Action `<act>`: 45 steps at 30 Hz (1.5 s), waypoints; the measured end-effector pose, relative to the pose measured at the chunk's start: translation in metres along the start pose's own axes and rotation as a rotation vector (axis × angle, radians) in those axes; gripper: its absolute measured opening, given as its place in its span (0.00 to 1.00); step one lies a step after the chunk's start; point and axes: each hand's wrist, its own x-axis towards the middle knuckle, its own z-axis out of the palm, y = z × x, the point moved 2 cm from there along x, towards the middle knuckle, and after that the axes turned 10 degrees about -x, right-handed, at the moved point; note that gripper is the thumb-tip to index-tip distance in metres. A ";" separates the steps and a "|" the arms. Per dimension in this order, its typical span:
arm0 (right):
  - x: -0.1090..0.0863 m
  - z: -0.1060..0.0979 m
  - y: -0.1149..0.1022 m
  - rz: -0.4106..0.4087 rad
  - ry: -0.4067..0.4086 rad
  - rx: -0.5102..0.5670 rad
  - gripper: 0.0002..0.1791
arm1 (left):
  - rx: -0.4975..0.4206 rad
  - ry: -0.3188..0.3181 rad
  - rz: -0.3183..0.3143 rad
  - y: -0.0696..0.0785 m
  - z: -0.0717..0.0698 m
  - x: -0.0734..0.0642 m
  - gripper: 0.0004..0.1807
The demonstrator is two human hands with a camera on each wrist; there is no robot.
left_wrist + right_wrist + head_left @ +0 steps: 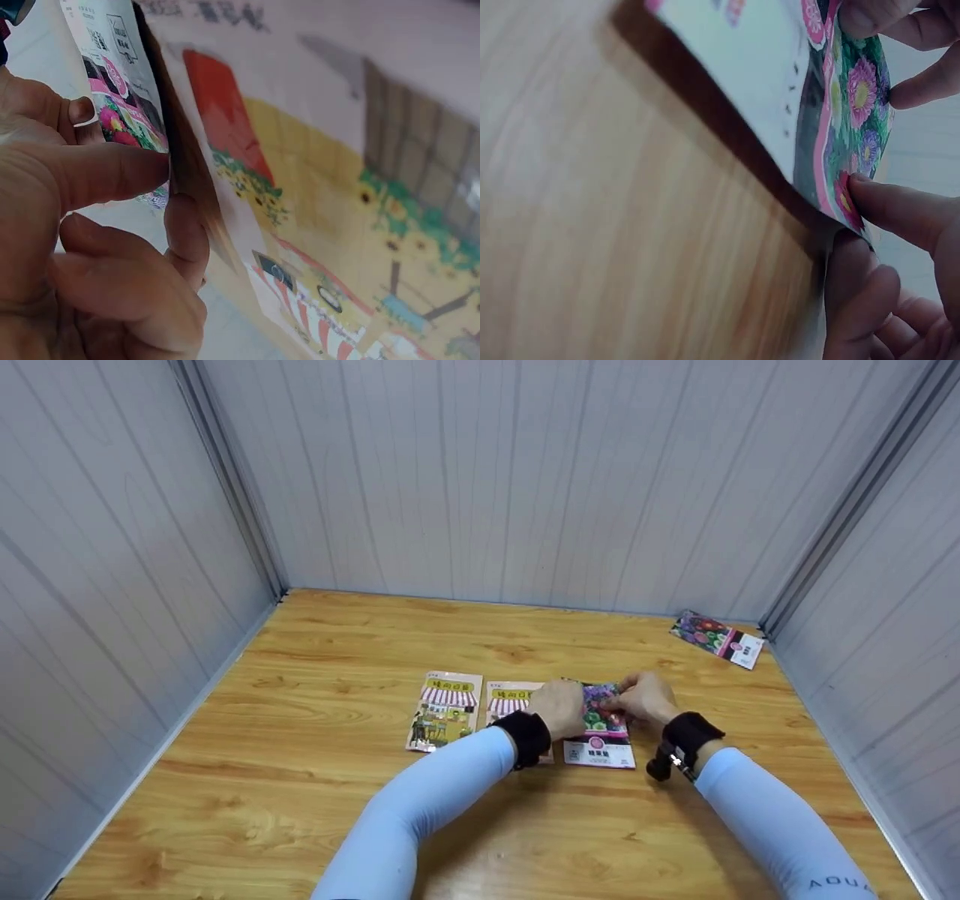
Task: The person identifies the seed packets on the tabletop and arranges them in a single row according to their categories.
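Note:
Both hands hold a flower seed packet (598,754) with a white label end toward me. My left hand (559,709) pinches its left edge, thumb on the printed face. From the right, my right hand (646,697) pinches the other edge, with a finger (907,214) over the flowers and another tucked under. A dark shadow runs below the packet (742,90) in the right wrist view. Left of it lies a pink shop-front packet (315,150), partly hidden by my left hand and wrist. A matching pink packet (445,712) lies farther left.
Another flower packet (718,639) lies askew at the table's back right corner. The wooden table (315,660) is enclosed by pale panel walls (480,480) at the back and both sides.

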 end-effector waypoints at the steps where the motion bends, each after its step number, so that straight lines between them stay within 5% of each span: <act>1: 0.000 0.000 0.000 -0.007 0.011 -0.019 0.26 | 0.004 -0.004 -0.007 0.000 0.000 0.001 0.10; 12: -0.003 0.001 -0.001 -0.055 0.095 -0.185 0.31 | 0.069 0.013 -0.006 -0.021 0.039 0.031 0.11; 21: -0.004 0.003 -0.005 -0.031 0.112 -0.205 0.32 | 0.044 0.016 0.012 -0.007 0.005 0.002 0.21; 26: -0.007 0.004 -0.004 -0.021 0.135 -0.199 0.33 | 0.034 0.054 0.020 -0.005 0.001 -0.005 0.22; 45: -0.013 -0.017 0.001 -0.031 0.274 -0.172 0.31 | -0.008 -0.009 0.285 0.002 -0.009 -0.026 0.13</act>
